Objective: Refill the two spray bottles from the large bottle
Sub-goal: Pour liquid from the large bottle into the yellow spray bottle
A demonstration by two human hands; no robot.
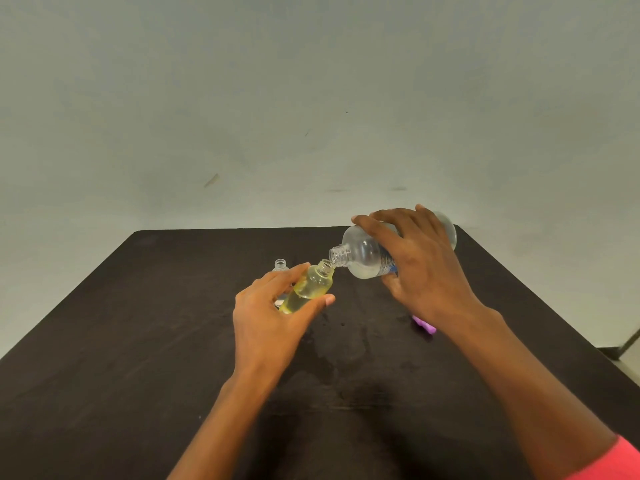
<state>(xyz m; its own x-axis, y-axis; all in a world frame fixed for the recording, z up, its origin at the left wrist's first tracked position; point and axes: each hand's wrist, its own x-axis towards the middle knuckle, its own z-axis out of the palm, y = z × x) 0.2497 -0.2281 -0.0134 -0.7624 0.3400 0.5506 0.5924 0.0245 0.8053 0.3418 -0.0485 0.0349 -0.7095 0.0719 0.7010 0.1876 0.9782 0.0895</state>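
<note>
Pouring is the step in hand. The right hand (419,268) is wrapped around the large clear plastic bottle with a blue label (363,254), which is tipped close to level above the dark wooden table (138,341). Its open threaded mouth meets, or all but meets, the open neck of the small yellow-tinted clear plastic spray bottle (311,284). The left hand (273,317) grips that small bottle between thumb and fingers, off the table, with its neck leaning toward the big one. Pale liquid fills part of it (how much is hard to judge through the tilt). A second small clear spray bottle (281,264) stands uncapped on the table behind the left hand and looks unfilled, so I judge the task less than half done.

Both mouths are narrow, so the lips want lining up closely, with the large bottle's base raised slowly for a thin stream. Little liquid seems to pool in its lower side, so a steeper tip is likely needed. The small bottle should come more upright as its level rises. Damp-looking patches (346,348) on the table suggest spills come easily. A purple plastic piece (425,326), perhaps a spray cap, lies beside the right wrist.
</note>
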